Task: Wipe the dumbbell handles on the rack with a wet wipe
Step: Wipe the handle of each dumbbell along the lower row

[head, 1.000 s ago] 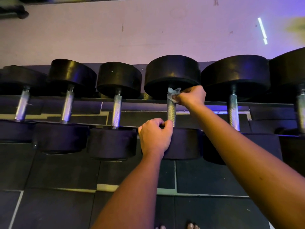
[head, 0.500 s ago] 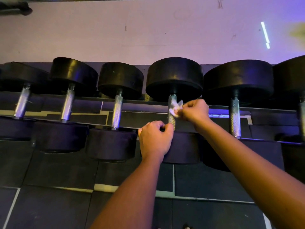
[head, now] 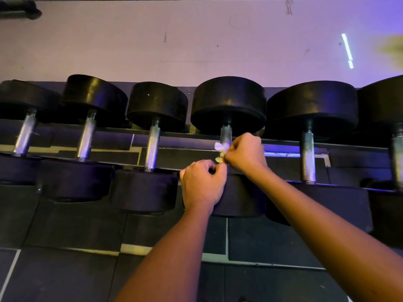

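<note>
Knurled steel handle (head: 225,132) on the fourth dumbbell (head: 229,105), which has chunky round black rubber heads and sits on the rack (head: 283,142). Right hand (head: 246,152) pinches a crumpled white wipe (head: 219,149) against the handle's middle. Left hand (head: 201,185) has its fingers (head: 212,169) curled round the bottom end, so that bit's hidden. The outermost dumbbells are cut off at the edges. Dark rubber floor (head: 65,275) tiles, scuffed pale wall (head: 196,40), purple light.

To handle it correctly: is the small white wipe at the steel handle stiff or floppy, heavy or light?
Probably floppy: the crumpled white wipe bunches in folds at the knurled steel handle. Likely light: the right hand pinches it with fingertips alone.
</note>
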